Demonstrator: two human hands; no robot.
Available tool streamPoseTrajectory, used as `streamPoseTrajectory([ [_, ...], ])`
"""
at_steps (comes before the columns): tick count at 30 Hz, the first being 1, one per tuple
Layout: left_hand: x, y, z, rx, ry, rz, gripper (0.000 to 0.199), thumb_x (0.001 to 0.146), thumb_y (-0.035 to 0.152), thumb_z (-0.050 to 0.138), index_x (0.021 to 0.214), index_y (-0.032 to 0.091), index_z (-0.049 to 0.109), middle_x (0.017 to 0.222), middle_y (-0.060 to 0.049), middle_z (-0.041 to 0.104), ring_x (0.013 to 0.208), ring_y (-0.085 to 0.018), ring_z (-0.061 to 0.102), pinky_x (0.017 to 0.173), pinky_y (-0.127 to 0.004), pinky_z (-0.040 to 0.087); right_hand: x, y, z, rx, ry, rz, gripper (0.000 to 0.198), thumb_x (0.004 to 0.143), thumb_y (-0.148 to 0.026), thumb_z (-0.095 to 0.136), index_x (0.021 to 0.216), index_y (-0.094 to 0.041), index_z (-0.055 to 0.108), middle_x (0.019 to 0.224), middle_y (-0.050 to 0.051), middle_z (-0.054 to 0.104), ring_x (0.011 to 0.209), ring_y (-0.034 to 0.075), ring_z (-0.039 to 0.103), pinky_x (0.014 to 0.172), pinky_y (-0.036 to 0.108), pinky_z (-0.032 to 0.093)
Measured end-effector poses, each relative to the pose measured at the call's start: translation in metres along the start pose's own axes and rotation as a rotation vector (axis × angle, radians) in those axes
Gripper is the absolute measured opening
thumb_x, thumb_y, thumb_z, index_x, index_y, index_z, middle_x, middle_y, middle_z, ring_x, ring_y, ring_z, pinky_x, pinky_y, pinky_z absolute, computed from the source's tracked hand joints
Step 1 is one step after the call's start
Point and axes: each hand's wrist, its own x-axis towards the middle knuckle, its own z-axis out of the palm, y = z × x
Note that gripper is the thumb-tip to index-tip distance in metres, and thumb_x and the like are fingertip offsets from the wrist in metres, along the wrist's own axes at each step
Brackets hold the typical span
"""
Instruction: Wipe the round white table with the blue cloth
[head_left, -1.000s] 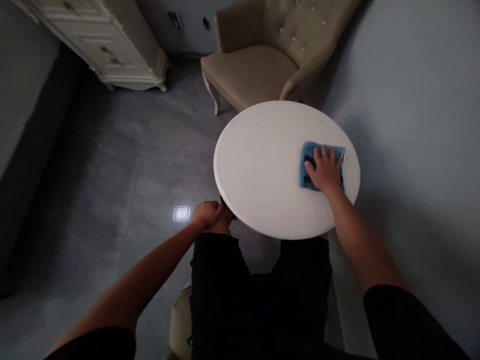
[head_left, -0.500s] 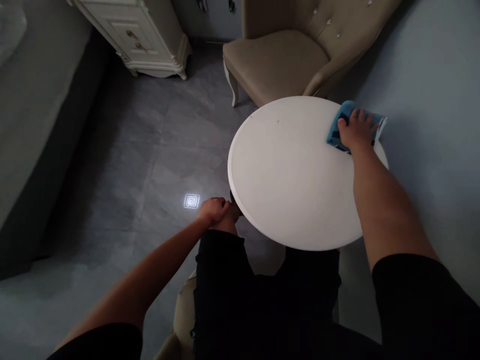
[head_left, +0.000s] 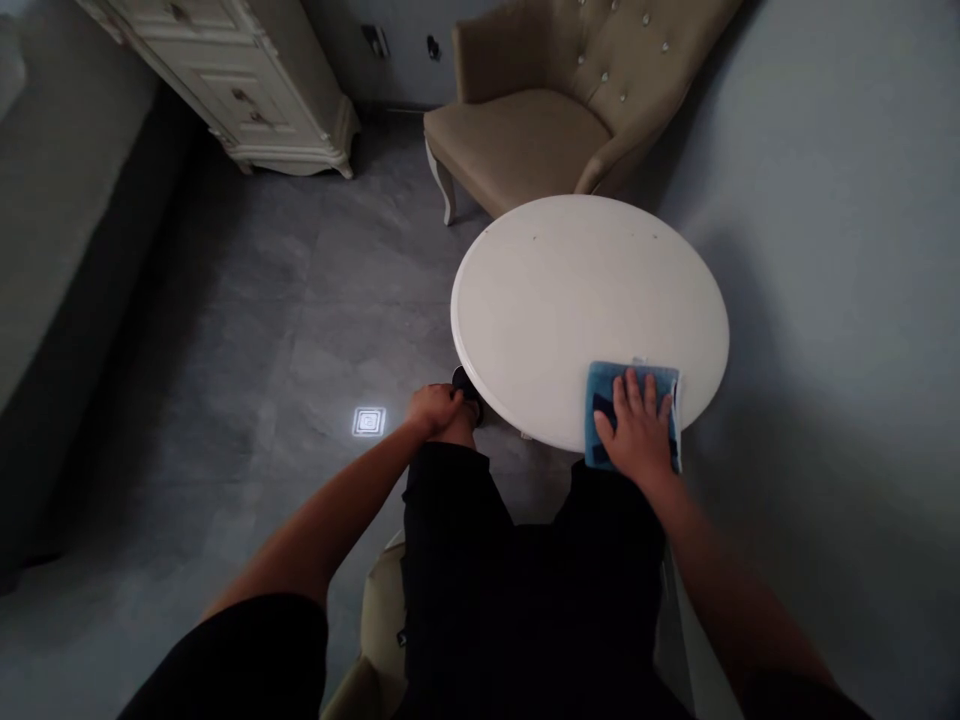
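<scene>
Under my right hand (head_left: 640,428) lies a folded blue towel (head_left: 600,380) with dark patches, near the front right edge of a round white table (head_left: 555,310). My right palm presses flat on the towel, fingers stretched and slightly apart. The towel's near part reaches over the table's rim. A small whitish spot shows just beyond it. My left hand (head_left: 435,408) rests on my bare left knee (head_left: 459,430), its fingers bent over the knee and partly hidden. It is left of the table and apart from it. Small dark specks dot the tabletop's far side.
A tan buttoned armchair (head_left: 525,140) stands behind the table. At the back left is a white drawer cabinet (head_left: 247,100). A grey bed or couch (head_left: 67,200) fills the left side. The wall (head_left: 840,300) runs close along the right. A lit square pattern (head_left: 369,422) shows on the floor.
My right hand has moved the towel from the table's far right edge toward me, to the near right edge. My left hand stays on the knee. The view has shifted slightly.
</scene>
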Motion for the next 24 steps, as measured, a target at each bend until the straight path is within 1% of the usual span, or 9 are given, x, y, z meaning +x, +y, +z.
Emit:
streamPoseTrajectory([
  [2,0.001,-0.001,0.001,-0.005,0.007,0.006,0.059,0.112,0.053,0.039,0.115,0.017,0.086,0.127,-0.02,0.083,0.12,-0.036,0.077,0.098,-0.043,0.058,-0.018,-0.009,0.002,0.008,0.002,-0.015,0.083,0.111,-0.057,0.04,0.185,-0.021,0.03,0.189,0.015,0.03,0.176,0.049,0.02,0.138,0.082,0.018],
  [3,0.001,-0.001,0.001,-0.006,0.007,0.007,0.059,0.112,0.053,0.038,0.115,0.017,0.086,0.126,-0.02,0.083,0.12,-0.037,0.077,0.098,-0.043,0.058,-0.017,-0.01,0.002,0.01,-0.003,-0.021,0.083,0.111,-0.056,0.041,0.185,-0.022,0.03,0.189,0.014,0.03,0.176,0.049,0.02,0.138,0.083,0.018],
  [5,0.003,-0.001,0.0,0.0,-0.002,-0.001,0.06,0.113,0.054,0.037,0.115,0.018,0.086,0.127,-0.02,0.083,0.119,-0.036,0.077,0.098,-0.043,0.058,0.004,-0.005,0.0,0.01,-0.025,-0.024,0.083,0.11,-0.056,0.042,0.185,-0.021,0.031,0.19,0.014,0.029,0.177,0.049,0.019,0.138,0.083,0.017],
  [8,0.006,0.0,-0.002,0.014,-0.027,-0.018,0.061,0.113,0.054,0.036,0.117,0.019,0.086,0.127,-0.019,0.083,0.118,-0.035,0.078,0.098,-0.043,0.058,0.07,0.012,-0.005,-0.012,-0.061,-0.001,0.082,0.112,-0.057,0.04,0.183,-0.017,0.034,0.191,0.015,0.026,0.177,0.049,0.016,0.138,0.081,0.017],
  [10,0.008,0.001,-0.004,0.019,-0.033,-0.02,0.061,0.113,0.054,0.036,0.116,0.019,0.086,0.126,-0.018,0.083,0.117,-0.034,0.078,0.098,-0.042,0.058,0.128,0.026,-0.008,-0.031,-0.063,0.025,0.082,0.113,-0.059,0.036,0.182,-0.014,0.035,0.191,0.017,0.024,0.176,0.05,0.016,0.137,0.082,0.018],
  [14,0.015,0.001,-0.005,0.02,-0.036,-0.021,0.059,0.113,0.053,0.037,0.112,0.02,0.087,0.124,-0.017,0.084,0.114,-0.034,0.078,0.094,-0.042,0.058,0.246,0.051,-0.014,-0.045,-0.036,0.081,0.083,0.117,-0.06,0.03,0.182,-0.009,0.03,0.19,0.023,0.022,0.174,0.052,0.018,0.133,0.085,0.018],
  [18,0.022,-0.001,-0.006,0.015,-0.06,-0.035,0.059,0.112,0.053,0.038,0.108,0.02,0.087,0.119,-0.017,0.085,0.11,-0.035,0.079,0.092,-0.042,0.057,0.349,0.069,-0.02,-0.013,-0.021,0.129,0.08,0.121,-0.056,0.025,0.182,-0.005,0.027,0.19,0.026,0.019,0.172,0.052,0.017,0.133,0.083,0.017],
  [21,0.025,-0.001,-0.01,0.018,-0.071,-0.059,0.058,0.112,0.053,0.039,0.107,0.021,0.087,0.12,-0.016,0.085,0.112,-0.034,0.078,0.093,-0.041,0.057,0.407,0.077,-0.022,0.01,-0.025,0.194,0.077,0.123,-0.055,0.021,0.183,-0.006,0.022,0.19,0.028,0.015,0.17,0.051,0.015,0.129,0.087,0.015],
  [24,0.025,-0.001,-0.013,0.029,-0.086,-0.074,0.056,0.112,0.051,0.04,0.109,0.021,0.087,0.122,-0.016,0.084,0.115,-0.034,0.078,0.096,-0.041,0.057,0.438,0.078,-0.024,0.001,-0.047,0.251,0.077,0.124,-0.052,0.009,0.182,-0.002,0.017,0.188,0.033,0.013,0.168,0.052,0.015,0.124,0.088,0.018],
])
